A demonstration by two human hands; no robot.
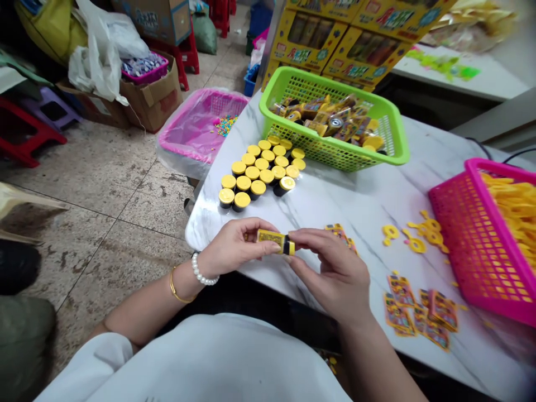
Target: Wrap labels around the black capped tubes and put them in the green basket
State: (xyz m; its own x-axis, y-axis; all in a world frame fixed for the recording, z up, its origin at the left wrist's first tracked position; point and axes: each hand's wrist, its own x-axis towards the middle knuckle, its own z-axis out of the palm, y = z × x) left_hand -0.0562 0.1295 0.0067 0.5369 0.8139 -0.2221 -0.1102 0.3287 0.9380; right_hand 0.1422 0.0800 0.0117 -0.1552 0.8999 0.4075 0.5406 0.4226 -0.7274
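Between my two hands, over the table's front edge, is a small container (270,240) with a printed yellow label, a black band and a yellow cap. My left hand (239,245) pinches the labelled end. The fingertips of my right hand (330,268) close on the capped end. Beyond them, black jars with yellow lids (252,172) stand in rows on the white table (339,195). A few printed cards (341,231) lie partly hidden behind my right hand, and more cards (438,310) are scattered farther right.
A green basket (326,142) of wrapped items stands at the back. At right is a pink basket (473,234) of yellow plastic parts, with loose yellow pieces (429,231) beside it. Left of the table sits a lined pink bin (188,134) with small beads. Yellow boxes (310,39) are stacked behind.
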